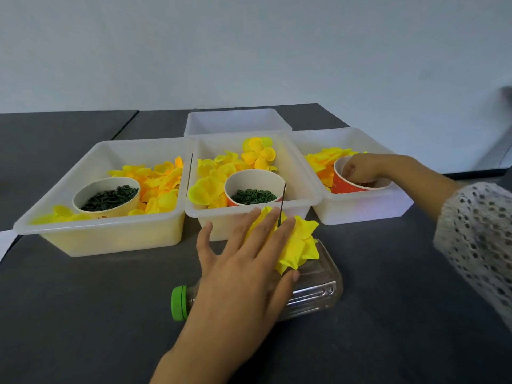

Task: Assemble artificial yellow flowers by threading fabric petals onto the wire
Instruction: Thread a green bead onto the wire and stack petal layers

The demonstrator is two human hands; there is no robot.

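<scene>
Ruffled fabric flower (pixel 299 245), thin wire (pixel 282 206), perhaps pinched

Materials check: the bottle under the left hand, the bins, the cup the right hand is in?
Bottle: clear glossy plastic, ribbed wall with glints; green cap looks like opaque plastic. Bins: translucent milky plastic, petals' yellow glowing through the wall. Cup: probably coated paper, thin rolled rim, printed red outside, white inside.
</scene>
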